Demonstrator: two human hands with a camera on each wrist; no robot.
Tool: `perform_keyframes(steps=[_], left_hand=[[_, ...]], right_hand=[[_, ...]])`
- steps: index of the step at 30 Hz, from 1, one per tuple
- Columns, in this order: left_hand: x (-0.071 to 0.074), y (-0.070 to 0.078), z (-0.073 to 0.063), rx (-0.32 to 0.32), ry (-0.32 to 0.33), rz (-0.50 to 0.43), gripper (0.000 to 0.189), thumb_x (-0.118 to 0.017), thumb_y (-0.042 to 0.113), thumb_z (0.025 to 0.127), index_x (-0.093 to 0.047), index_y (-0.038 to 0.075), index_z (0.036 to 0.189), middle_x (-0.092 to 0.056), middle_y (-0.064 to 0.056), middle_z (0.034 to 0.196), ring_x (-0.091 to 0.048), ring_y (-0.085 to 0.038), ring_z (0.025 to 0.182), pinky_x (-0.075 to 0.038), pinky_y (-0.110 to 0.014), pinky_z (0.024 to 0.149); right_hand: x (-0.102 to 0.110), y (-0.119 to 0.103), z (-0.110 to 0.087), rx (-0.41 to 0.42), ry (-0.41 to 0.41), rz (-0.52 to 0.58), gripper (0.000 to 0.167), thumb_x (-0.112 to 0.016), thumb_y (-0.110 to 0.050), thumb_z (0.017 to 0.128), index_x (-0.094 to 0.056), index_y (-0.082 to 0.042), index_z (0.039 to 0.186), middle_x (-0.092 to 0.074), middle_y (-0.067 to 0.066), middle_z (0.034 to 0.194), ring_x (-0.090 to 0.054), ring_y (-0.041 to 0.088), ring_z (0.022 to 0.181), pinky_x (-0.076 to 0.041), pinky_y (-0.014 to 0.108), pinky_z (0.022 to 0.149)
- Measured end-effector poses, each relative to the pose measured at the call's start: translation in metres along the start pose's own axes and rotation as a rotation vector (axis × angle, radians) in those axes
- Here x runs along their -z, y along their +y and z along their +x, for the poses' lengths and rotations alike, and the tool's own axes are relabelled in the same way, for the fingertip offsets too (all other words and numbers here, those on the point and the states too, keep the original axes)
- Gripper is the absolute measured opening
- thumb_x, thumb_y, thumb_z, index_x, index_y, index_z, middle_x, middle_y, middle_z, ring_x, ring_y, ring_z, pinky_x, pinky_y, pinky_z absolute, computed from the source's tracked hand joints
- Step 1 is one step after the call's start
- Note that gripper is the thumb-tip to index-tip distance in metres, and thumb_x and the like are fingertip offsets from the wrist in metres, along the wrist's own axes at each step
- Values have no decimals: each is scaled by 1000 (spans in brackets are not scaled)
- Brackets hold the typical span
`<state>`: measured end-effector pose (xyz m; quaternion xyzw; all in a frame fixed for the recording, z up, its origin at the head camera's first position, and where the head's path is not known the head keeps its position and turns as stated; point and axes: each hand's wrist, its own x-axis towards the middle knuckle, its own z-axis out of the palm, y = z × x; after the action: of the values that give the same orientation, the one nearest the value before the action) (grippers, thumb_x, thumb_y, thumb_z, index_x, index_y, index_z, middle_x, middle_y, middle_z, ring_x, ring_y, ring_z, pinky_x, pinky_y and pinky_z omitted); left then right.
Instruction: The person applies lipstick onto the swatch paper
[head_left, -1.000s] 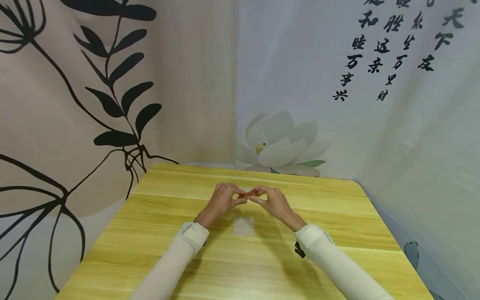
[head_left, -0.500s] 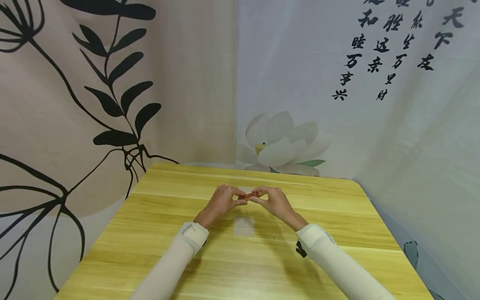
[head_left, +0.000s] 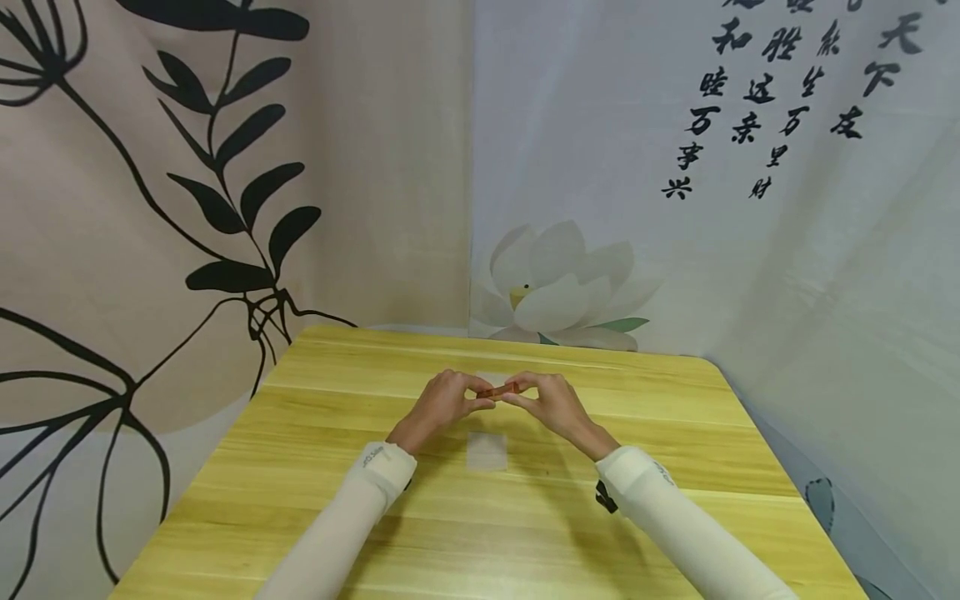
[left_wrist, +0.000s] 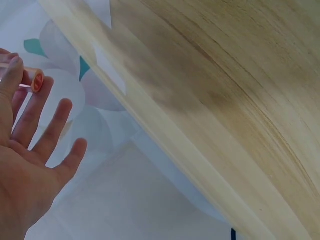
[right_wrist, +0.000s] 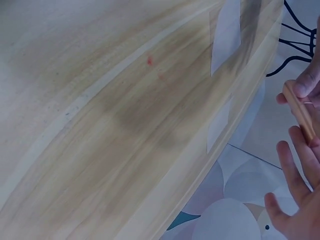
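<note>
A small, slim orange-brown tube (head_left: 497, 391) is held up over the far part of the table, between both hands. My left hand (head_left: 442, 400) pinches its left end with thumb and index finger. On its right end, the thumb and index finger of my right hand (head_left: 553, 407) have a pinch grip. The left wrist view shows a round, reddish end of the tube (left_wrist: 37, 80), with the other left fingers spread apart. In the right wrist view the tube (right_wrist: 298, 110) runs between the two hands, and its lower end is partly covered by fingers.
The wooden table (head_left: 480, 533) carries a pale square (head_left: 487, 451) just in front of the hands. A second pale patch (right_wrist: 219, 125) lies near the table's far edge. Behind stand printed curtains (head_left: 390, 167) with plants, a lotus and writing.
The tube has turned slightly between the fingers and lies a little straighter than one second ago. Both hands stay almost in the same place, still pinching it.
</note>
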<state>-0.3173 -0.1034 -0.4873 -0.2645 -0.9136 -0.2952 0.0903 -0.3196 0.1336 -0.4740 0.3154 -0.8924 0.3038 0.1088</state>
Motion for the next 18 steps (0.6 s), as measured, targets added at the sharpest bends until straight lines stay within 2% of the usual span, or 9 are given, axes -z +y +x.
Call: perform_keyframes(steps=[6, 13, 16, 18], left_hand=[[-1, 1, 2, -13, 2, 24, 22, -80, 34, 89, -82, 22, 108, -79, 6, 99, -60, -1, 64, -49, -24, 61], [1, -1, 2, -41, 5, 26, 19, -80, 32, 90, -82, 21, 106, -79, 6, 100, -70, -6, 77, -57, -27, 70], [2, -6, 0, -23, 7, 41, 15, -81, 31, 89, -83, 23, 102, -79, 9, 97, -69, -5, 80, -55, -26, 70], [3, -9, -1, -15, 12, 46, 12, -82, 29, 89, -83, 23, 100, -78, 9, 95, -69, -5, 80, -54, -27, 69]], right_hand=[[2, 0, -2, 3, 9, -26, 23, -77, -33, 95, -79, -17, 112, -78, -3, 100, -26, 0, 45, -31, 20, 48], [7, 2, -6, 29, 35, -36, 24, -77, -31, 95, -78, -17, 115, -77, -3, 100, -30, 1, 46, -31, 22, 48], [12, 4, -8, 40, 58, -47, 24, -78, -30, 94, -78, -16, 115, -78, -2, 103, -52, 3, 54, -43, 24, 54], [15, 6, -9, 41, 74, -52, 25, -78, -29, 94, -78, -16, 115, -79, -1, 106, -65, 8, 67, -52, 28, 61]])
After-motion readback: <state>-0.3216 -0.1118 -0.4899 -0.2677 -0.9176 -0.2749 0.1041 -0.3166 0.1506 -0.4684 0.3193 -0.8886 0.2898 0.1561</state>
